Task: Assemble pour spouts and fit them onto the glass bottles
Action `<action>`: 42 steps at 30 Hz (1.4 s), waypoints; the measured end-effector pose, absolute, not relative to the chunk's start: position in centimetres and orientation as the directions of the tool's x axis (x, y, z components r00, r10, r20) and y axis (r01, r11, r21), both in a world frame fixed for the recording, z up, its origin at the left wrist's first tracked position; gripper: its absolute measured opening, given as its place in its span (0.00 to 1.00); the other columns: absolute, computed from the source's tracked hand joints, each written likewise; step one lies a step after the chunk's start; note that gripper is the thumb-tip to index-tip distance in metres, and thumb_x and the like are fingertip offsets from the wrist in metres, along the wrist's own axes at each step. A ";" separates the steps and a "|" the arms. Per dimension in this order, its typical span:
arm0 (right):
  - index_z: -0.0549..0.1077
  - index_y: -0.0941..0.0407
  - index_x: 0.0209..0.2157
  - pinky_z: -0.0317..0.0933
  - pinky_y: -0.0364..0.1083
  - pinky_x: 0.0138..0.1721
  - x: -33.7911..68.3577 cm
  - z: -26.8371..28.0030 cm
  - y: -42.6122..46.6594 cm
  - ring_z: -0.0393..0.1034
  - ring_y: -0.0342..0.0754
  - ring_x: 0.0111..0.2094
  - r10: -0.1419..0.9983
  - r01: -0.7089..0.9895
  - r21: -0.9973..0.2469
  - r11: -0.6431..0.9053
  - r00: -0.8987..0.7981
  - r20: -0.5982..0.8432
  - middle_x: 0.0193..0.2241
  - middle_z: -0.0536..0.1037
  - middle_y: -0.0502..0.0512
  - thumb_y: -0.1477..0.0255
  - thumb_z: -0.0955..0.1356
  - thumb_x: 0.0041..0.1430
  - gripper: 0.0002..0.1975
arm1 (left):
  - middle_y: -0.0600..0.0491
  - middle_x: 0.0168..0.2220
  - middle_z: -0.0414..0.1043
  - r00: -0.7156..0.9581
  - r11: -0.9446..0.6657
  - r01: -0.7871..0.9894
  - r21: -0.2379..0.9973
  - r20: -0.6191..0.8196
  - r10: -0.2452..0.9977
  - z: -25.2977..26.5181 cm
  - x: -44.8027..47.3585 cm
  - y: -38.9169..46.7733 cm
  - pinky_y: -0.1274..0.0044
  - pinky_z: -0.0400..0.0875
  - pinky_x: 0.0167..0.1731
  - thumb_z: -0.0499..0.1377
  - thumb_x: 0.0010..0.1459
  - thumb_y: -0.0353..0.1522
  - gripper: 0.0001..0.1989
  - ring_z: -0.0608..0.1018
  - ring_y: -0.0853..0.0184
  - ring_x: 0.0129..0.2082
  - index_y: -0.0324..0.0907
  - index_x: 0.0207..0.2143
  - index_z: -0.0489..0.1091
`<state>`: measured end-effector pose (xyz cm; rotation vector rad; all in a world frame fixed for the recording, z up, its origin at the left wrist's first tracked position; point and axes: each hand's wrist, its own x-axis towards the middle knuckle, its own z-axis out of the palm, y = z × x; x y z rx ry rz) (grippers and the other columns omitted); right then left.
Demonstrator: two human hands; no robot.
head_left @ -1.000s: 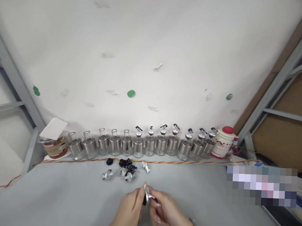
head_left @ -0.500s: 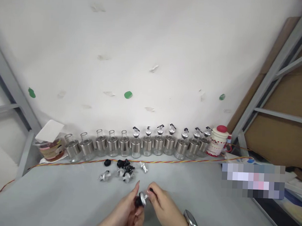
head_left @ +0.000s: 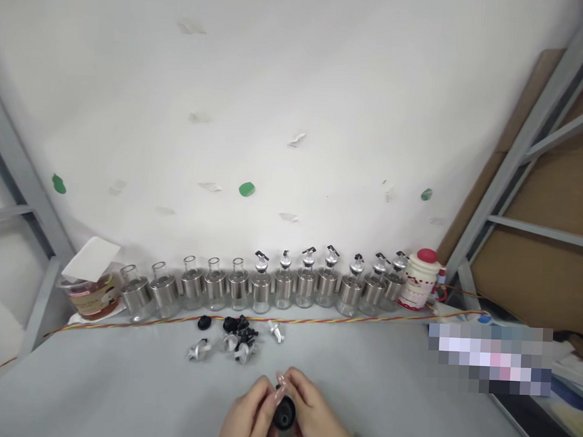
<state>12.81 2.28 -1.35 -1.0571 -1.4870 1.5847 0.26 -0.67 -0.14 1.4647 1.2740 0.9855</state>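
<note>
Fingers (head_left: 268, 409) grip a round stopper (head_left: 285, 412); metal-banded glass bottles (head_left: 262, 284) stand behind.

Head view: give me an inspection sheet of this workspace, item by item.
Surface: grey table; spills, nothing seen.
Job's things: twelve bottles in a row, the left five open, the other seven fitted with spouts; loose parts lie in front.
Clutter: tub at the row's left end, jar at its right.
Hands: left hand and right hand together on a black stopper.
Cables: red-and-yellow wire before the bottles.
Surroundings: white wall, green patches; metal frames either side.
</note>
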 end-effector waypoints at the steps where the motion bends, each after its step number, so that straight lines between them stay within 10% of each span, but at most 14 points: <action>1: 0.57 0.55 0.24 0.47 0.37 0.15 12.8 -1.2 2.1 0.50 0.36 0.15 0.918 0.037 -0.998 -0.048 -0.393 -0.059 0.15 0.56 0.42 0.52 0.57 0.54 0.20 | 0.61 0.12 0.58 0.120 -0.045 0.285 0.958 0.011 0.993 -0.2 0.2 -0.7 0.83 0.57 0.14 0.43 0.54 0.49 0.20 0.64 0.73 0.12 0.44 0.21 0.56; 13: 0.61 0.55 0.35 0.57 0.41 0.27 12.9 -0.2 0.8 0.61 0.42 0.24 0.930 -0.043 -0.991 0.126 -0.344 0.133 0.22 0.65 0.48 0.56 0.58 0.57 0.16 | 0.52 0.19 0.68 0.018 -0.148 0.546 0.825 0.165 0.986 -1.6 0.0 -1.0 0.79 0.61 0.21 0.36 0.57 0.46 0.21 0.71 0.66 0.20 0.44 0.26 0.59; 28: 0.52 0.54 0.45 0.54 0.42 0.27 13.0 -0.4 0.7 0.55 0.41 0.23 0.923 -0.104 -0.977 0.186 -0.323 0.210 0.21 0.57 0.44 0.57 0.56 0.58 0.18 | 0.56 0.16 0.65 0.025 -0.135 0.389 0.911 0.136 0.990 0.2 0.5 -1.4 0.81 0.64 0.19 0.41 0.57 0.45 0.20 0.68 0.69 0.17 0.44 0.25 0.64; 35: 0.49 0.50 0.50 0.57 0.45 0.35 13.6 0.4 0.8 0.62 0.44 0.31 0.901 -0.252 -0.948 0.193 -0.338 0.273 0.28 0.66 0.49 0.62 0.59 0.59 0.20 | 0.48 0.29 0.70 0.333 -0.668 0.576 0.472 0.611 0.718 -0.1 -1.5 -0.6 0.76 0.69 0.29 0.47 0.58 0.33 0.08 0.72 0.66 0.29 0.41 0.36 0.63; 42: 0.60 0.54 0.37 0.56 0.45 0.36 14.6 0.3 1.1 0.62 0.45 0.33 0.863 0.039 -0.929 0.367 -0.388 0.324 0.30 0.66 0.52 0.61 0.56 0.60 0.12 | 0.46 0.32 0.71 0.435 -0.749 0.632 0.200 0.708 0.556 0.1 -2.0 0.0 0.75 0.70 0.32 0.48 0.58 0.31 0.09 0.73 0.64 0.32 0.40 0.40 0.62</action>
